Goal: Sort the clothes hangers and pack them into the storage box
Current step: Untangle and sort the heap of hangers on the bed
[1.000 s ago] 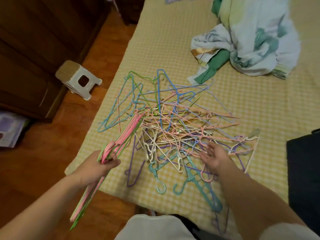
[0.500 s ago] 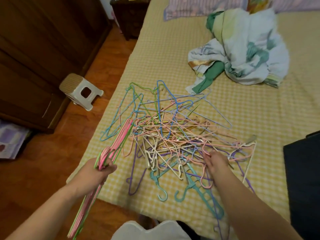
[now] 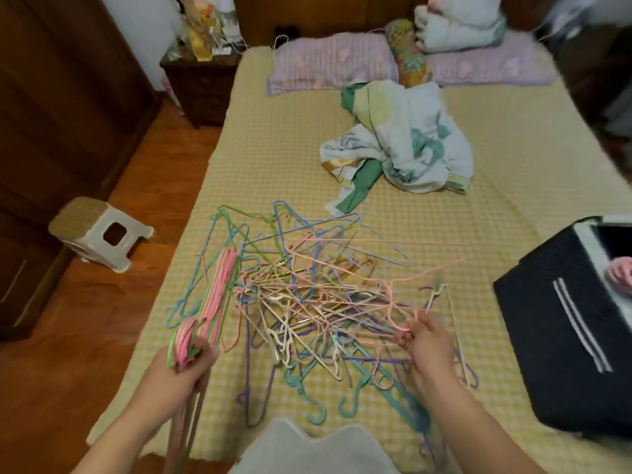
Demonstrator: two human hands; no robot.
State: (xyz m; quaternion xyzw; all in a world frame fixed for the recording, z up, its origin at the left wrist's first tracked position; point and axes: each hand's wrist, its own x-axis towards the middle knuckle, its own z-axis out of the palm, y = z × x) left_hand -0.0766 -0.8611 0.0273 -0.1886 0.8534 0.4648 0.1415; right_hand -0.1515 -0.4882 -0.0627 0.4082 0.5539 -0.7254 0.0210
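Observation:
A tangled heap of thin hangers in pink, blue, green, purple, white and teal lies on the yellow checked bed. My left hand grips a sorted bundle of pink and green hangers by their hooks at the bed's left edge. My right hand pinches a pink hanger at its hook and lifts it from the heap's right side. The dark storage box stands open at the right, with pink hangers inside.
A crumpled floral blanket lies beyond the heap, with purple pillows at the head of the bed. A small stool stands on the wooden floor to the left, beside a dark wardrobe and a nightstand.
My right hand went from reaching flat into the heap to closing on a pink hanger and raising it. The view tilted up, bringing the box and pillows in. My left hand kept its bundle.

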